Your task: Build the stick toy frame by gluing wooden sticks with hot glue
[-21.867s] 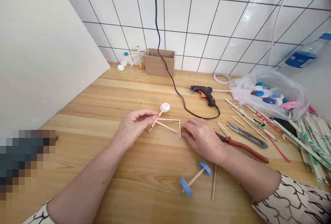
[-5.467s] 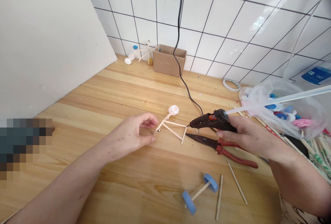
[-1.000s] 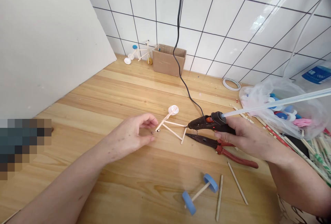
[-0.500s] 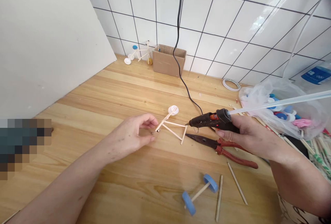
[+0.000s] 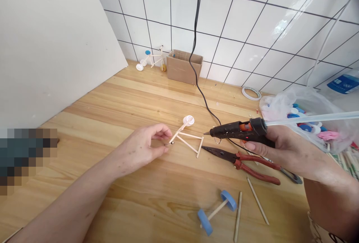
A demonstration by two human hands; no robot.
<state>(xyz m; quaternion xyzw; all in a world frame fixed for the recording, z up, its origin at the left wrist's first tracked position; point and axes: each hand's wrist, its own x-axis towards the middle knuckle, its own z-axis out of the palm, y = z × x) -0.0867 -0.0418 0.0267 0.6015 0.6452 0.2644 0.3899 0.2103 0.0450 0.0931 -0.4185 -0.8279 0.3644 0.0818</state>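
Note:
A small tricycle frame (image 5: 187, 144) of pale sticks lies on the wooden table, with a white bottle-cap wheel (image 5: 189, 120) at one end. My left hand (image 5: 153, 142) has its thumb and fingers curled about the frame's near-left end, beside a small dark-tipped crosspiece; the exact contact is partly hidden. My right hand (image 5: 283, 149) grips a black hot glue gun (image 5: 238, 131) with a clear glue stick out of its back. The nozzle points left, just right of the frame's corner and apart from it. Red-handled pliers (image 5: 241, 160) lie below the gun.
Two blue caps joined by a stick axle (image 5: 217, 211) and loose sticks (image 5: 238, 217) lie in front. A finished stick tricycle (image 5: 153, 59) and a cardboard box (image 5: 184, 67) stand by the tiled wall. A tape roll (image 5: 251, 93), a bag of caps (image 5: 305, 119) and a black cord (image 5: 206, 102) are also there.
My right hand has drawn the glue gun to the right, so its nozzle has left the frame's corner. My left hand and the frame have stayed in place.

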